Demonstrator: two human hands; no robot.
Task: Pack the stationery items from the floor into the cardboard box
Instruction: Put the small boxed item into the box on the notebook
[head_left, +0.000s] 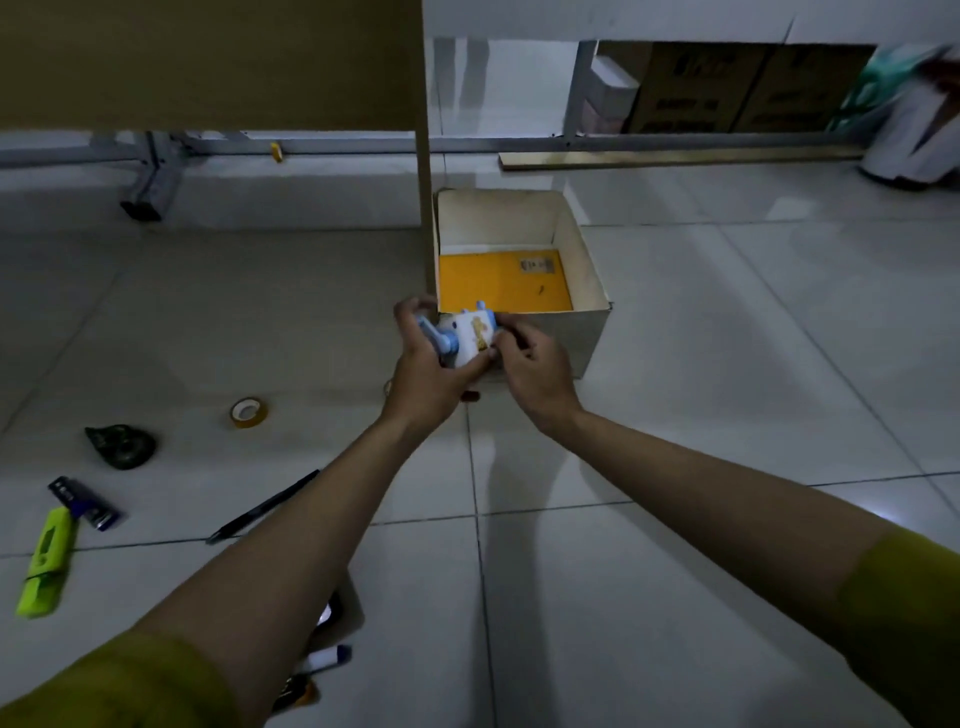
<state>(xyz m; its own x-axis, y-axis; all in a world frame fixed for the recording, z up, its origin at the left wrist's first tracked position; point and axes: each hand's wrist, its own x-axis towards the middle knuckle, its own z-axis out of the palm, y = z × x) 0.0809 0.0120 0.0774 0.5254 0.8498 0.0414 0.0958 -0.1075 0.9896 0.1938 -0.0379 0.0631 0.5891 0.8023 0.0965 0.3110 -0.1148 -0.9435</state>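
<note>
A small white and blue hand-crank pencil sharpener is held in the air between both hands, just in front of the near rim of the open cardboard box and above its front wall. The left hand grips the crank end: its fingers curl over the top of the blue handle, and the thumb lies along the sharpener's lower front edge. The right hand holds the opposite end, its bent fingers clenched against the side and the thumb tip pressed to the lower corner. Inside the box an orange-yellow flat sheet covers the bottom.

On the tiled floor to the left lie a roll of yellowish tape, a dark green lump whose kind I cannot tell, a dark blue oblong item, a lime-green cutter-like tool and a black pen. A white marker with a blue cap shows beneath the left forearm. Both olive-yellow sleeves are pushed up.
</note>
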